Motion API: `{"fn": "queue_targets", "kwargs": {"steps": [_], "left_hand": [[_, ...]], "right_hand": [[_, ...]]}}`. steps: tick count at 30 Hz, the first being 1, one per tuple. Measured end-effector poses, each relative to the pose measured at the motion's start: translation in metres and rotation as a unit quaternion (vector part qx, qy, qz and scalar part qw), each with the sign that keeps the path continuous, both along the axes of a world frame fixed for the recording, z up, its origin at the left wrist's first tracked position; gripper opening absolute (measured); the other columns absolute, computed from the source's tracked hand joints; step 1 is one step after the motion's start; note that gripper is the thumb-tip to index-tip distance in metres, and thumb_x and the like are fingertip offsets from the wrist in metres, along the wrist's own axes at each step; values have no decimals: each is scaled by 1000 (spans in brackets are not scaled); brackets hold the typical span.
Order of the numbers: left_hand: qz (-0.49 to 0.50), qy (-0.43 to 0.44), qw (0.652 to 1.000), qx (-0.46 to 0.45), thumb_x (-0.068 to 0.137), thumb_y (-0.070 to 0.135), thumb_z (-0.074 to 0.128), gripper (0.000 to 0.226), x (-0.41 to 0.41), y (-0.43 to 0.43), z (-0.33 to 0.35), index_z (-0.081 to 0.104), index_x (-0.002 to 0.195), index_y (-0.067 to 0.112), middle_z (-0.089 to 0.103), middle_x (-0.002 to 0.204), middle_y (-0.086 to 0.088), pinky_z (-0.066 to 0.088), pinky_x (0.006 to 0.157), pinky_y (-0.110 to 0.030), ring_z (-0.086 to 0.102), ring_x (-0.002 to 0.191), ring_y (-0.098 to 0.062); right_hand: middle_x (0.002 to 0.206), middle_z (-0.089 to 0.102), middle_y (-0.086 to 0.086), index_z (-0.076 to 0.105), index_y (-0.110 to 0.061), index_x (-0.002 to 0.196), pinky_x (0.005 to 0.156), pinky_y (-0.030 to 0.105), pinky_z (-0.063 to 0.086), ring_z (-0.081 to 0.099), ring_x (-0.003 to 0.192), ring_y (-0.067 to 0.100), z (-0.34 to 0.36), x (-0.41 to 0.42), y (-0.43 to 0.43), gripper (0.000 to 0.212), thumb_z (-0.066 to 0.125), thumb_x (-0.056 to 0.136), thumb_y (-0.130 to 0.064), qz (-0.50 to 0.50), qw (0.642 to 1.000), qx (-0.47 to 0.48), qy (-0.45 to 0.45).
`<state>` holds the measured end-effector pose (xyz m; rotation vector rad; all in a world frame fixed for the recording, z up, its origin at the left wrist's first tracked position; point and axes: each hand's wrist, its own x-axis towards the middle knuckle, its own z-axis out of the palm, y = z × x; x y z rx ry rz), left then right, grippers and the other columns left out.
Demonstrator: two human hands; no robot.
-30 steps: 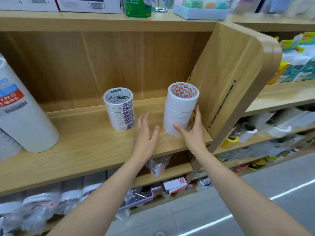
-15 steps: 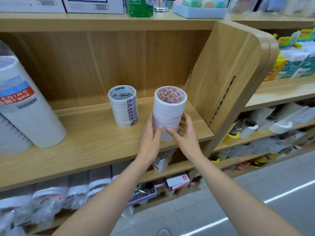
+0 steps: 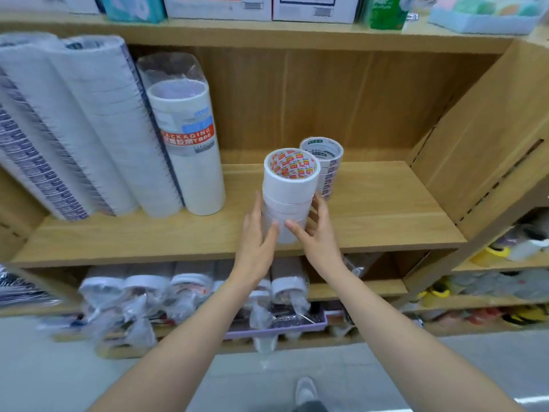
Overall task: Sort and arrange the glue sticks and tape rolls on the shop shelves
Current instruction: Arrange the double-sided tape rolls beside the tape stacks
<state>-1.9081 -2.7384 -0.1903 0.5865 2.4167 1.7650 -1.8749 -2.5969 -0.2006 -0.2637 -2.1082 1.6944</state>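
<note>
- White tape stack (image 3: 285,200), three rolls high with a red-and-yellow printed core showing on top, is standing upright near the front edge of the wooden shelf (image 3: 371,221). We are unable to tell whether its base is resting on the board or is lifted just clear of it.
- We are seeing the left hand (image 3: 257,233) gripping the stack's lower rolls from 9 o'clock, with the thumb curling across the front and the fingers wrapping behind.
- We are seeing the right hand (image 3: 316,233) gripping the same rolls from 3 o'clock, with the thumb on the front and the fingers curling round the side.
- A narrower purple-printed stack (image 3: 328,168) is standing at 1 o'clock of the held stack, just behind it.
- A tall wrapped column (image 3: 190,150) labelled "PACKAGING" is standing at 10 o'clock, apart from the held stack. Larger wrapped columns (image 3: 89,129) are leaning beside it at 9 o'clock.
- Bagged tape rolls (image 3: 148,292) are lying on the shelf below, at 7 o'clock.
</note>
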Motion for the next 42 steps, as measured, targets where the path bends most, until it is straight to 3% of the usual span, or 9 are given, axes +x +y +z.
{"fn": "queue_targets", "kwargs": {"steps": [3, 11, 21, 26, 30, 33, 38, 40, 42], "left_hand": [[17, 25, 999, -22, 96, 28, 47, 69, -13, -20, 1, 14, 157, 24, 26, 159, 5, 27, 118, -45, 27, 145, -13], [68, 41, 996, -36, 95, 17, 53, 68, -47, -37, -1, 17, 146, 42, 38, 139, 12, 36, 113, -43, 39, 136, -15], [99, 60, 991, -69, 90, 12, 54, 70, -71, -36, -10, 28, 154, 21, 40, 150, -1, 34, 115, -39, 40, 136, -14], [167, 135, 971, -108, 88, 5, 57, 51, -62, -21, -8, 47, 137, 13, 51, 120, -3, 45, 96, -37, 52, 110, -17], [186, 250, 937, -161, 81, 4, 57, 43, -49, -1, -7, 55, 123, 10, 49, 113, -10, 40, 93, -37, 48, 107, -26], [154, 291, 925, -190, 77, 9, 57, 49, -42, 20, -6, 54, 126, 12, 46, 121, -13, 33, 99, -37, 42, 114, -27], [75, 280, 933, -212, 80, 11, 62, 64, -42, 46, -12, 42, 140, 13, 34, 146, -12, 32, 111, -49, 34, 135, -31], [107, 278, 923, -243, 79, 13, 64, 70, -44, 50, -15, 38, 144, 13, 27, 153, -13, 24, 116, -52, 23, 143, -33], [150, 276, 910, -272, 79, 15, 64, 79, -45, 50, -15, 31, 150, 14, 17, 159, -15, 7, 121, -51, 7, 148, -32]], "right_hand": [[150, 43, -6, 29, -23, 150, 107, 48, 44, 45, 134, 10, 2, -23, -16, 88, 77, 78, -38, 14, 1000, -3, 3], [146, 44, -6, 31, -20, 147, 108, 48, 42, 44, 134, 9, 4, -87, -27, 83, 77, 79, -31, 47, 998, 27, 20], [143, 42, -11, 30, -27, 143, 111, 45, 39, 42, 135, 9, -2, -122, -24, 76, 77, 83, -28, 74, 995, 54, 32], [155, 34, 4, 22, -13, 152, 115, 45, 33, 34, 141, 15, -5, -109, -19, 86, 74, 85, -33, 67, 994, 89, 15], [120, 61, 1, 46, -17, 136, 92, 28, 48, 59, 108, 12, -3, -77, 3, 50, 68, 91, -22, 5, 993, 99, 65], [89, 59, -3, 55, -18, 109, 77, 26, 46, 57, 81, 14, 0, -59, 27, 25, 69, 88, -14, -87, 988, 86, 98], [113, 46, 6, 42, -11, 115, 88, 32, 41, 47, 100, 19, -3, -54, 68, 57, 77, 77, -34, -197, 975, 80, 58], [139, 34, 7, 28, -10, 137, 107, 32, 31, 36, 128, 21, -4, -59, 80, 90, 78, 72, -47, -169, 983, 77, 3], [155, 15, -2, 6, -16, 151, 114, 24, 18, 18, 140, 7, -3, -65, 87, 115, 84, 72, -41, -94, 994, 45, -41]]}}
